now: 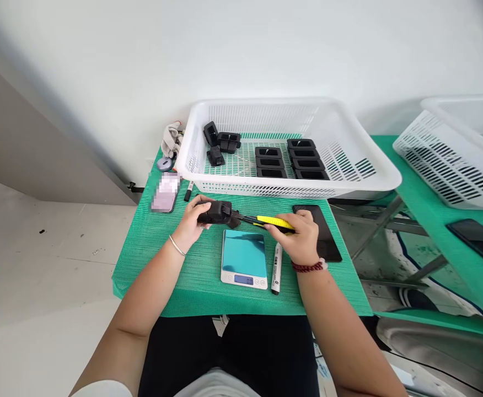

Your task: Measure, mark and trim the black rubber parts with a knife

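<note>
Head view: boxy blk part [216, 212], matte, w/ raised bits; L hand [189, 225] part-curled round it; R hand [302, 238] wrapped tight on yellow/blk cutter [275, 221], tip at part's end.

Place: small workshop, by the look of it | my bench: table [140, 251] under green mesh | on it: scale [244, 255], marker [277, 267], basket [291, 186] of matching black parts [308, 159] | my right hand [302, 238]: yellow-and-black hand tool [272, 221]

Bright, soft light leaves reflections across the scale [245, 253].
</note>
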`<state>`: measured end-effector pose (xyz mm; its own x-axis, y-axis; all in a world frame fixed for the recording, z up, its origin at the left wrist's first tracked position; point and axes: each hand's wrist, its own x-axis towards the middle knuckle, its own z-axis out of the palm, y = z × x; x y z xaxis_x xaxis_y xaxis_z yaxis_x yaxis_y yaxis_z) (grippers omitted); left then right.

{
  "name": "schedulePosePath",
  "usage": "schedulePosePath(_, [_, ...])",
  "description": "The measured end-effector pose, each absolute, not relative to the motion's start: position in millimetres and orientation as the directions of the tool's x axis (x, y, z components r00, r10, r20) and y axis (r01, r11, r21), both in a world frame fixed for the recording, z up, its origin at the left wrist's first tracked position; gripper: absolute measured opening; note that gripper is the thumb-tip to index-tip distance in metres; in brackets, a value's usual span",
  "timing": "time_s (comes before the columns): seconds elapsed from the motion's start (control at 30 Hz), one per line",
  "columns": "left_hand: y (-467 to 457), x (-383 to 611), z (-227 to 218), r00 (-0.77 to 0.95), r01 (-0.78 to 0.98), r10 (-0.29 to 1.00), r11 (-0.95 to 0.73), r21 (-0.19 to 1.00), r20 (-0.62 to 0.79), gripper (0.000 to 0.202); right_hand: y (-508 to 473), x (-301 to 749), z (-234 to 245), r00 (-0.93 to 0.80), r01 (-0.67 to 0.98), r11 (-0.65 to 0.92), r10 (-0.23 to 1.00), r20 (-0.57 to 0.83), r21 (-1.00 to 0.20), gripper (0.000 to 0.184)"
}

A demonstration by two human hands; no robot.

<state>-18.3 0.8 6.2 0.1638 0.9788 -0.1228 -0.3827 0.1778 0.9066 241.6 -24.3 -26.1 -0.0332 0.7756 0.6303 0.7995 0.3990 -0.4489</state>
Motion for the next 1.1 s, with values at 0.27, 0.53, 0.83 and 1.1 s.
schedulePosePath(0.27, [2.9, -21.5, 3.2, 0.236, -0.416, 0.964, 0.214, 0.884, -0.122, 0.024, -24.0, 239.1, -24.8, -0.04, 0.806, 0.401, 0.771, 0.635, -0.436, 0.03])
schedulePosePath(0.53, [3.2, -21.9, 3.9, 0.259, -0.434, 0.959, 0.223, 0.873, -0.116, 0.026, -25.7, 242.1, -25.5, -0.025, 0.789, 0.405, 0.772, 0.635, -0.461, 0.029])
schedulePosePath(0.83, [2.8, -21.5, 3.1, 0.294, -0.408, 0.95, 0.227, 0.884, -0.108, 0.027, -24.9, 240.5, -25.7, 0.029, 0.812, 0.368, 0.749, 0.662, -0.452, 0.029])
schedulePosePath(1.1, [2.1, -19.9, 2.9, 0.272, -0.403, 0.955, 0.226, 0.887, -0.12, 0.025, -25.1, 239.5, -26.3, -0.012, 0.813, 0.385, 0.761, 0.648, -0.437, 0.028])
